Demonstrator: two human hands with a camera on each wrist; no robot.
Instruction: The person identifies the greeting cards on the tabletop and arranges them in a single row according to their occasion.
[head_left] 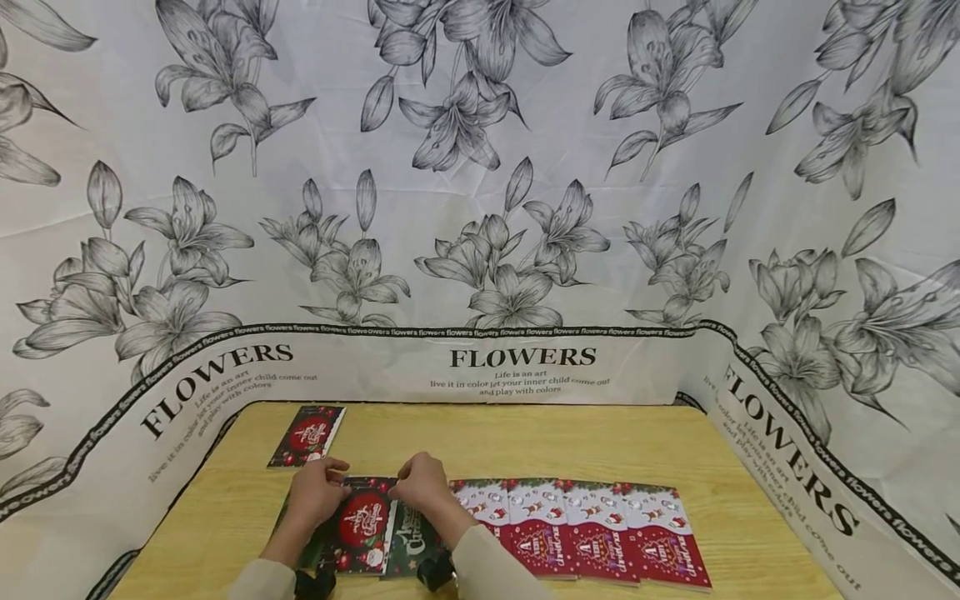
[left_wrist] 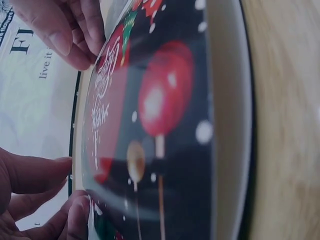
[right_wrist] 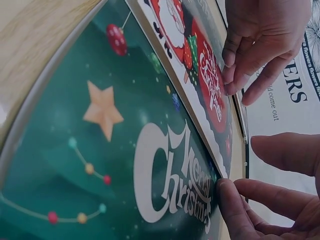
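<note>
A black-and-red Christmas booklet (head_left: pixel 363 527) lies in the row between my hands, overlapping the green Christmas booklet (head_left: pixel 414 537) on its right. Near its upper left corner, my left hand (head_left: pixel 318 493) has a digit on the edge, another held apart. Likewise my right hand (head_left: pixel 426 483) touches the upper right corner. In the left wrist view the black booklet (left_wrist: pixel 172 150) looms close, its page edge pale. The right wrist view shows the green cover (right_wrist: pixel 65 150) in front, with the black booklet's white border (right_wrist: pixel 175 65) over it.
Several red-and-white Christmas booklets (head_left: pixel 663 533) overlap in a row to the right. Another black-and-red booklet (head_left: pixel 307 435) lies at the back left of the wooden table (head_left: pixel 525 442). A floral curtain (head_left: pixel 517 367) closes off the back and sides.
</note>
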